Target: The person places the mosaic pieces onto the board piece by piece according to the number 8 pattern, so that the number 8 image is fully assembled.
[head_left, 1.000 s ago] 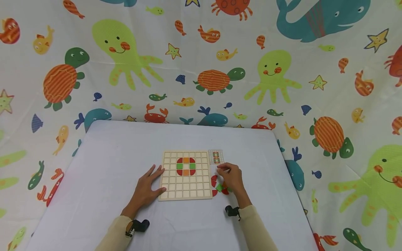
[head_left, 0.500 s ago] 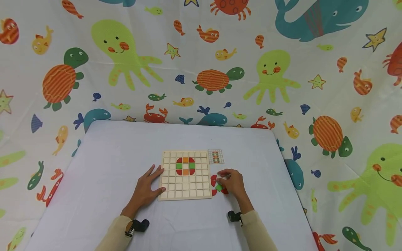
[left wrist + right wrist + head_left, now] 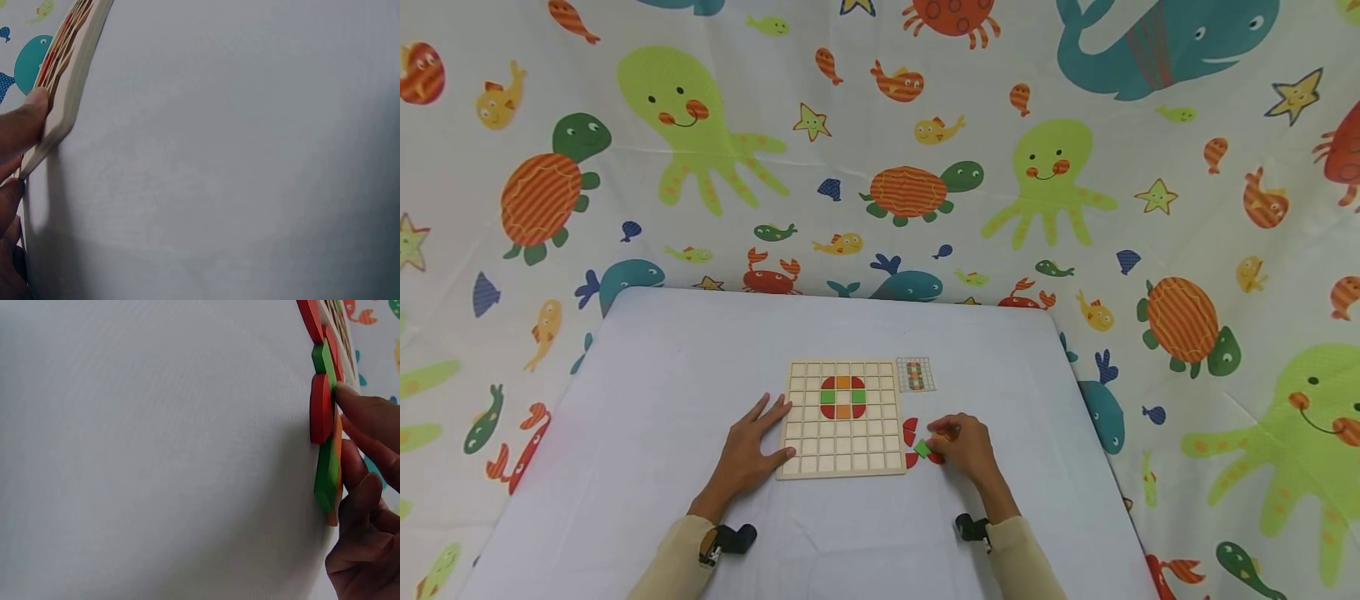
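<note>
A square wooden board [image 3: 846, 442] with a grid of cells lies flat on the white table. Red, orange and green pieces form a ring [image 3: 843, 412] in its upper middle. My left hand [image 3: 748, 450] rests at the board's left side, fingers spread; the left wrist view shows a fingertip [image 3: 39, 99] on the edge near a corner. Right of the board, my right hand [image 3: 967, 448] bends over a small pile of loose pieces. Its fingertips are right at the green square [image 3: 922, 449] and a red piece [image 3: 322, 409]; I cannot tell whether they pinch an orange piece [image 3: 338, 434].
A small pattern card [image 3: 916, 375] with a printed grid lies at the board's upper right. Loose red pieces [image 3: 910, 431] sit close to the board's right edge. Behind the table [image 3: 700, 350] hangs a cloth [image 3: 865, 92] printed with sea animals.
My right hand has come down from beside the pattern card to the loose pieces, then shifted slightly right over them. The left hand and the board have stayed put.
</note>
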`<state>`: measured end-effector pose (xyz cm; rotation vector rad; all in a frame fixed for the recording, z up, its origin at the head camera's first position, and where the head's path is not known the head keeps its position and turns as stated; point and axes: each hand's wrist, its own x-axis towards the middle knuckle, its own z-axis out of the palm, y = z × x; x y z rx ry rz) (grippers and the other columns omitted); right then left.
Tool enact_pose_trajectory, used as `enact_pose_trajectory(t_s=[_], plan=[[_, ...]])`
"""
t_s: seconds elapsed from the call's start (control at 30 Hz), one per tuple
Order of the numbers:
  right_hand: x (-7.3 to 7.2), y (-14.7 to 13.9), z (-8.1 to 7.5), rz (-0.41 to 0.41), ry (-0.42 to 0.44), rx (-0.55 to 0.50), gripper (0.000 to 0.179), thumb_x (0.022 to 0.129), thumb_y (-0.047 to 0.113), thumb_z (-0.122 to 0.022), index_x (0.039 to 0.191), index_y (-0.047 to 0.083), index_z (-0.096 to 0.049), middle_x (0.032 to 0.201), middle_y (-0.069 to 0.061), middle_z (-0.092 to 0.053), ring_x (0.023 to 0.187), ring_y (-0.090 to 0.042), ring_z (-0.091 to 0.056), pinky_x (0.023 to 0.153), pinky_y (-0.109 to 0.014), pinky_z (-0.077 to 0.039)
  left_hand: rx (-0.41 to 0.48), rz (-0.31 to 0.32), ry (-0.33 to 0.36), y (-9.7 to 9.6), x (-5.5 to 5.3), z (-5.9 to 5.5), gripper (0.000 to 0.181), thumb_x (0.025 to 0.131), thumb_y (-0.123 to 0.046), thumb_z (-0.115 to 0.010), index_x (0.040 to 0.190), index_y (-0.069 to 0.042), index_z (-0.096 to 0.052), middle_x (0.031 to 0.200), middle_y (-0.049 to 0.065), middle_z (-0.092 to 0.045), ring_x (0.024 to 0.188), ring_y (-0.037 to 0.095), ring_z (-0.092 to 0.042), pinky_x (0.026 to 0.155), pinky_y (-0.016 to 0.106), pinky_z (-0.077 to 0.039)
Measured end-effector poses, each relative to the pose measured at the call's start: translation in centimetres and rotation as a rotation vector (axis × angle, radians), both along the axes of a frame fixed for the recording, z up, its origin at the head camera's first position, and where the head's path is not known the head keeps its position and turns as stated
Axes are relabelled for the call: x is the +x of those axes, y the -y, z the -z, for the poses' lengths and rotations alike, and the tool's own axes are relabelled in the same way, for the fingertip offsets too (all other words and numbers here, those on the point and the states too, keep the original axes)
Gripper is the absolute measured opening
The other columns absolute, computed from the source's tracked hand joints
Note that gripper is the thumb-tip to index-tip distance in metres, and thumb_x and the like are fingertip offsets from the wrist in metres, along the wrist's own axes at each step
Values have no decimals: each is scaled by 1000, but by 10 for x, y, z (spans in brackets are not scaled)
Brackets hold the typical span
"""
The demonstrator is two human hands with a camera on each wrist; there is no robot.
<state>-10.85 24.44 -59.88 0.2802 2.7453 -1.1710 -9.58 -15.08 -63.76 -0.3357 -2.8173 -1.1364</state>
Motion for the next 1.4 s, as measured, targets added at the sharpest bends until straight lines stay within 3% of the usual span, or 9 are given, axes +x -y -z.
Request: enact_pose_trajectory(t_s=[0.23, 0.97, 1.4], plan=[[0, 0, 2, -42, 15, -3, 19, 81, 13, -93, 96, 18, -82, 105, -4, -69, 98, -22, -61, 86, -35, -55, -2, 2, 27, 1, 0, -2, 80, 85, -28, -88, 155, -10, -55, 165, 15, -47, 156, 50, -36, 116, 79, -34], [1, 5, 9, -60, -30, 1, 11, 83, 14, -92, 88, 18, -84, 96, -3, -64, 88, -18, -58, 69, -27, -50, -4, -1, 50, -1, 0, -6, 80, 85, -26, -87, 156, -9, -54, 166, 15, -46, 157, 50, -34, 118, 79, -31], [3, 8, 5, -92, -63, 62, 18, 76, 21, -97, 86, 21, -82, 96, -3, -62, 87, -18, -56, 74, -31, -44, -13, 3, 55, -1, 0, -5, 81, 86, -27, -87, 157, -10, -53, 167, 14, -45, 158, 48, -33, 118, 79, -31]])
